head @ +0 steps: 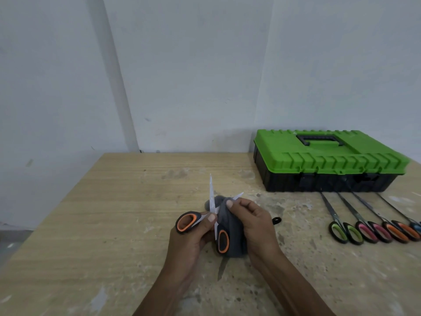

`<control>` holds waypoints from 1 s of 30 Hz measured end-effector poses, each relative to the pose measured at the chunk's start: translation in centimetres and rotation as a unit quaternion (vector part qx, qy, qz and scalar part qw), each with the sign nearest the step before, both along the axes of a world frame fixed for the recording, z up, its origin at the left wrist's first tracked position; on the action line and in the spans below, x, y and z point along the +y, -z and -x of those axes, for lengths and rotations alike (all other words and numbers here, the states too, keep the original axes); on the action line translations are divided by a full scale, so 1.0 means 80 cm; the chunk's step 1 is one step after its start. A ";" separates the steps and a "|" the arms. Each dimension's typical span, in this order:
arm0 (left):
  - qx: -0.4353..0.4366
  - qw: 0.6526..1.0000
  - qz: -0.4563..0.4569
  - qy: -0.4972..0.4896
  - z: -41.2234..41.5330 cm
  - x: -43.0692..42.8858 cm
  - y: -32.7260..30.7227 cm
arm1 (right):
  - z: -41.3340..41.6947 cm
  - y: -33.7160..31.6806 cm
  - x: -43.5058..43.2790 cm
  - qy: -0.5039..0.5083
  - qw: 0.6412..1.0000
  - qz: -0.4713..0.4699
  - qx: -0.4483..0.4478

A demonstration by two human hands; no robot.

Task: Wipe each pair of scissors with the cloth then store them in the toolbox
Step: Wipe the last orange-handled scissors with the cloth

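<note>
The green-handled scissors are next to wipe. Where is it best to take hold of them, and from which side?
Take the green handle loops, coming from the near side: they face the person, while the blades point away toward the toolbox. Approach from the left, since the pink scissors lie close on the right.

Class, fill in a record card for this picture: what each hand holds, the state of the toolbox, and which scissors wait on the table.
Left hand: grips the orange-handled scissors, blades spread
Right hand: pinches the grey cloth round one blade
Toolbox: green lid closed, far right of the table
Waiting scissors: four pairs in a row before the toolbox; handles green, pink, orange, blue (blue cut off by the frame edge)
</note>
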State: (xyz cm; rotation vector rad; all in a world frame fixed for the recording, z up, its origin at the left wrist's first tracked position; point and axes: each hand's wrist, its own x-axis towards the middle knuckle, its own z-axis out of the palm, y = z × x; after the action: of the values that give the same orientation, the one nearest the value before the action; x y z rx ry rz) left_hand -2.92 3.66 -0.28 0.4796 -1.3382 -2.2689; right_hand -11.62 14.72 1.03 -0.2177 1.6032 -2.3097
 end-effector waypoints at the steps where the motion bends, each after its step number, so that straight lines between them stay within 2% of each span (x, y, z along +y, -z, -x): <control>1: 0.001 1.000 0.000 0.000 0.000 0.000 0.000 | 0.004 0.001 0.001 0.035 0.999 -0.008 0.007; 4: 0.015 1.000 -0.002 0.001 0.001 -0.003 0.001 | 0.011 -0.006 0.011 0.142 0.986 -0.029 0.083; 7: 0.022 1.000 -0.005 -0.009 0.000 -0.001 0.000 | 0.006 -0.011 0.021 0.230 0.939 -0.107 0.230; 9: 0.016 1.000 -0.001 -0.002 -0.001 0.001 -0.003 | -0.004 -0.006 0.018 0.193 0.890 -0.186 0.368; 12: 0.018 1.000 -0.003 0.003 -0.004 -0.001 -0.005 | -0.012 0.013 0.007 0.129 0.776 -0.295 0.543; 14: 0.023 1.000 -0.011 0.000 -0.005 -0.004 -0.006 | -0.008 0.019 0.004 0.134 0.711 -0.324 0.610; 16: 0.020 1.000 -0.020 -0.001 -0.004 -0.003 -0.006 | 0.005 0.019 0.007 0.144 0.681 -0.338 0.634; 18: 0.007 1.000 -0.026 -0.009 -0.004 -0.003 -0.006 | 0.023 0.022 0.015 0.170 0.690 -0.357 0.606; 20: 0.006 1.000 -0.016 -0.007 -0.004 -0.004 -0.005 | 0.036 0.022 0.027 0.208 0.735 -0.357 0.537; 22: 0.005 1.000 -0.003 -0.006 -0.003 -0.004 -0.006 | 0.030 0.017 0.037 0.243 0.774 -0.316 0.493; 24: -0.004 1.000 -0.008 -0.006 -0.001 -0.003 -0.005 | 0.010 0.011 0.035 0.228 0.763 -0.280 0.536; 26: -0.002 1.000 -0.016 -0.001 -0.001 -0.002 -0.005 | -0.011 0.016 0.020 0.139 0.730 -0.284 0.605; 28: 0.005 1.000 -0.027 -0.008 -0.002 -0.004 -0.003 | -0.016 0.026 0.005 0.069 0.728 -0.300 0.613; 30: -0.002 0.999 -0.034 -0.013 -0.004 -0.006 -0.003 | -0.002 0.029 0.000 0.083 0.724 -0.321 0.605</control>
State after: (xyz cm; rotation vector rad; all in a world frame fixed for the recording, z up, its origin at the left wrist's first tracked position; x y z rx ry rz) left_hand -2.60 3.20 -0.02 0.5219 -1.2523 -2.2992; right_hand -11.48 14.73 -1.30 -1.7038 2.9374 -1.4204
